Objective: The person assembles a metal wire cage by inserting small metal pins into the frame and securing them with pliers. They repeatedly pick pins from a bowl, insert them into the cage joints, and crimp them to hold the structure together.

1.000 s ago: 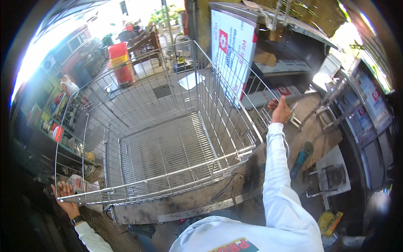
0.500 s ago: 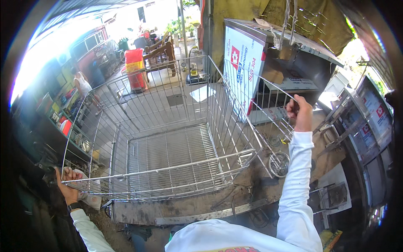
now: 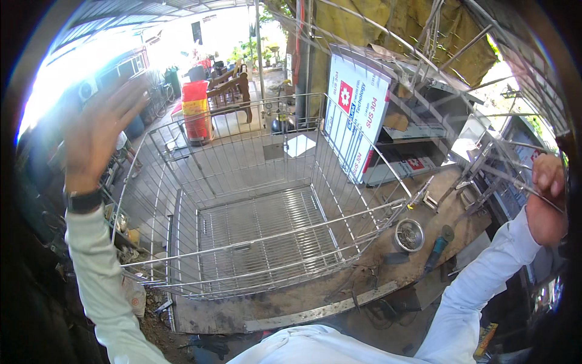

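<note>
A large metal wire cage [image 3: 267, 232] stands on the worn workbench [image 3: 206, 318] in front of me, its top open. My left hand [image 3: 100, 142] is raised off the cage at the far left, fingers stretched out, holding nothing and somewhat blurred. At the far right my right hand [image 3: 548, 182] is closed around the edge of a wire panel [image 3: 424, 60]. That panel is lifted, tilted and smeared by motion, reaching up across the upper right, apart from the cage's body. Part of its outline is lost against the background.
Right of the cage lie a metal bowl [image 3: 409, 235] of small pieces and a teal angle grinder [image 3: 439, 249]. Behind stands a steel cabinet [image 3: 357, 115] with printed film. A red and yellow sack [image 3: 195, 112] and a wooden bench [image 3: 233, 97] stand farther back.
My left hand has let go of the cage's near left corner and risen. My right hand has swung the wire panel up and to the right, baring the bowl and grinder.
</note>
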`<state>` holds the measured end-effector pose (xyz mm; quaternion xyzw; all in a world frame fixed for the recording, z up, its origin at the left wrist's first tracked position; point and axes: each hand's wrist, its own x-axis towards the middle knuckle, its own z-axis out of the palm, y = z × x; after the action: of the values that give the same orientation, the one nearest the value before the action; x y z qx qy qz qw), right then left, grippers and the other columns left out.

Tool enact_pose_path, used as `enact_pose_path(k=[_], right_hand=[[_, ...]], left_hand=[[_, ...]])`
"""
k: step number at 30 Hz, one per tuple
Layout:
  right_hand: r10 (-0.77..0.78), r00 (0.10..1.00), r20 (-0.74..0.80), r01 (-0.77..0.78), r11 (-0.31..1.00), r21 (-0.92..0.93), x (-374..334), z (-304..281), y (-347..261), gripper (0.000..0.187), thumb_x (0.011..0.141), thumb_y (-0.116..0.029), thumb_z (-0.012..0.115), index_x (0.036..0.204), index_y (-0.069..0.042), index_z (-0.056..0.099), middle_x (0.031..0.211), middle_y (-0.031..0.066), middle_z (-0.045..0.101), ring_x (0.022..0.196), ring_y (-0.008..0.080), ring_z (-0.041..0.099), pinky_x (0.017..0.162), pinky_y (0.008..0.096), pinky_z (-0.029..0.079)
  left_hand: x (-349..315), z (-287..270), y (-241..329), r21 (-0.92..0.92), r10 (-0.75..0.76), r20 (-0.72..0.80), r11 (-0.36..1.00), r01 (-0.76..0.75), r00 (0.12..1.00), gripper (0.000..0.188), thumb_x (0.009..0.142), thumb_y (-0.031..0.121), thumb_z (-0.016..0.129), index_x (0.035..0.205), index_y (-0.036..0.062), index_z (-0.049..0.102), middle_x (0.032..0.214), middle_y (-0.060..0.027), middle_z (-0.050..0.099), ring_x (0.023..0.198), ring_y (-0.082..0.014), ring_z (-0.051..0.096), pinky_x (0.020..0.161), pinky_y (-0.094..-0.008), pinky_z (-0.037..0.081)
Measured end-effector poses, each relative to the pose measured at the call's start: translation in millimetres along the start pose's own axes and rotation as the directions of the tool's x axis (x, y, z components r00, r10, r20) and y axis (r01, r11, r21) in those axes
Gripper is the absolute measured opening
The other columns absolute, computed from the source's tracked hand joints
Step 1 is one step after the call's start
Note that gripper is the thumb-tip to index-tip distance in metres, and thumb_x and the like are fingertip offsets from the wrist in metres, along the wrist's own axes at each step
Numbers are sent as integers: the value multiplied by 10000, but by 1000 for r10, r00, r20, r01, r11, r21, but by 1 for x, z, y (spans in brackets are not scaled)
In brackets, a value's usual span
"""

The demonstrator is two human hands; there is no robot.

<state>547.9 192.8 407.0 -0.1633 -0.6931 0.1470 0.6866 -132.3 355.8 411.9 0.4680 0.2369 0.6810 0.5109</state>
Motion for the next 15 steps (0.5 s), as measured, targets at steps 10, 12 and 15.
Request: enact_pose_path(k=[10, 12, 15], right_hand=[[-327, 848, 417, 385, 921, -62, 6, 113, 3, 419, 1020, -352, 547, 1189, 24, 621, 1169, 240, 632, 1042, 330, 608, 935, 509, 509], [-210, 961, 180, 221, 974, -44, -7, 121, 30, 427, 1004, -316, 567, 1227, 45, 620, 1243, 263, 614, 1127, 354, 596, 1000, 513, 495], [121, 973, -196, -127, 992, -18, -22, 124, 88, 453, 981, -261, 597, 1283, 76, 618, 1354, 298, 587, 1255, 390, 578, 1097, 519, 474]], left_hand=[[-96, 18, 8, -200, 356, 36, 918, -342, 934, 804, 897, 184, 559, 1590, -109, 272, 1683, -296, 242, 1577, -440, 204, 1323, -551, 123], [-113, 13, -7, -255, 328, 75, 919, -300, 942, 833, 854, 127, 605, 1586, -110, 284, 1696, -293, 219, 1594, -441, 167, 1334, -555, 87], [-121, 9, -39, -299, 325, 110, 912, -280, 939, 912, 777, 105, 618, 1581, -131, 258, 1694, -306, 204, 1595, -459, 135, 1331, -575, 72]])
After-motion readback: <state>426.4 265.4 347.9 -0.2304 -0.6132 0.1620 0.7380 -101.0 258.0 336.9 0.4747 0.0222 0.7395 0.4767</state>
